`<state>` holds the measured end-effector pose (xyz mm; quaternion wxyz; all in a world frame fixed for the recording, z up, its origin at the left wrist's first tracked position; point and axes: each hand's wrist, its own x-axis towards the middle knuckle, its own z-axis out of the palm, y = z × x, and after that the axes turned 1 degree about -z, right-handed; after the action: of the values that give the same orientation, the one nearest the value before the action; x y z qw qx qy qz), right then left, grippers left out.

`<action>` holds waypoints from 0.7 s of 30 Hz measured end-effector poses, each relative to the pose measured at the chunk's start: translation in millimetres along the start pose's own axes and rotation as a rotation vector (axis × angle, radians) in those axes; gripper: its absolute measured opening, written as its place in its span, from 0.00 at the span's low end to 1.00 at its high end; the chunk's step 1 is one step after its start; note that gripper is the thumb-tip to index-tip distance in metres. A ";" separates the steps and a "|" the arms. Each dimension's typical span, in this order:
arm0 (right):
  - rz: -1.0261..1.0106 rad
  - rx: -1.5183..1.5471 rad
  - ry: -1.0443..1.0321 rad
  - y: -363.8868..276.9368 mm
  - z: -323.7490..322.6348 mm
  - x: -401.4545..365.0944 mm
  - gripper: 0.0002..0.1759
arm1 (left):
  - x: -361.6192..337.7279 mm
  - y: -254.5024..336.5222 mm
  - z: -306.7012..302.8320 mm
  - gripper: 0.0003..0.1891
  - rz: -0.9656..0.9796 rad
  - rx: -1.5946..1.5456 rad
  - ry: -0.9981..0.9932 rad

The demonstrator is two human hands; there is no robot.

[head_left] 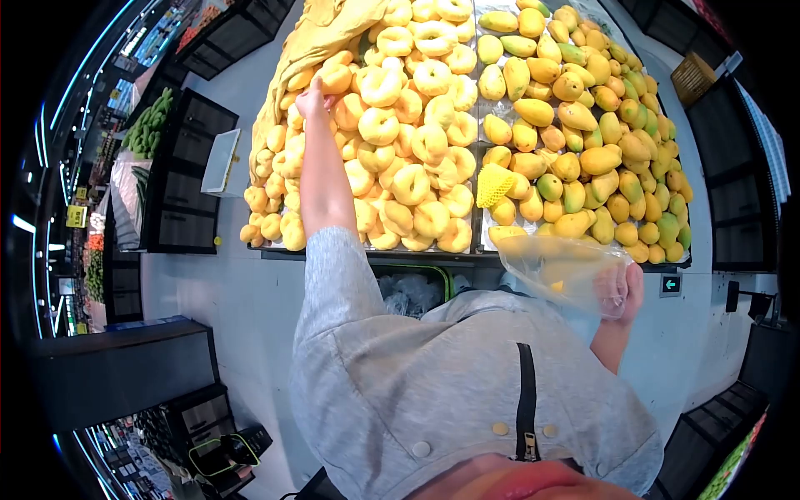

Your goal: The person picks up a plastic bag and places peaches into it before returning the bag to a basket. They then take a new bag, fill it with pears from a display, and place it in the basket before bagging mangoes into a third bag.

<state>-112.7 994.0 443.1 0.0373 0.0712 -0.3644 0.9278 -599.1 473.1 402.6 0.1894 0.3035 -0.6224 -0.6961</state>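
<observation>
My left hand (313, 100) reaches to the upper left of a heap of flat yellow peaches (379, 125), its fingers closed against a rounder yellow fruit (336, 78); the fingertips are partly hidden. Beside the hand, a yellow cloth (312, 42) covers the heap's left edge. Low on the right, my right hand (625, 292) grips a clear plastic bag (575, 271) by its opening. Something yellow shows in or through the bag, which overlaps the front edge of a mango heap (604, 158). A yellow foam net (494, 185) lies among the mangoes.
A thin divider (478, 167) separates the two heaps. Below the peaches is a green-rimmed bin (412, 292) holding clear plastic. A white tray (221, 162) and dark display cabinets (187, 175) stand to the left. More dark cabinets (729, 175) and a wicker basket (693, 78) are at the right.
</observation>
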 end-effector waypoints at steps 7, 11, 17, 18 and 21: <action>0.000 -0.135 0.059 -2.6 10.7 8.1 0.29 | -72.8 18.6 -39.9 0.29 0.494 1.070 0.268; 0.064 -0.157 -0.030 -10.1 14.2 20.7 0.29 | -204.7 36.0 -58.3 0.12 0.886 0.555 -0.193; 0.208 -0.237 -0.225 1.7 27.1 38.6 0.28 | -465.0 -16.0 -43.6 0.09 0.826 0.021 -1.507; 0.224 -0.263 -0.226 2.9 28.7 40.8 0.28 | -484.0 -33.4 -33.3 0.09 0.708 0.146 -1.546; 0.272 -0.304 -0.205 4.2 21.7 32.7 0.28 | -513.9 -106.8 -7.8 0.08 0.535 0.559 -1.569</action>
<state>-143.2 976.7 461.3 -0.1152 0.1086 -0.5080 0.8467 -199.4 813.3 393.5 -0.2180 -0.3839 -0.7714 -0.4583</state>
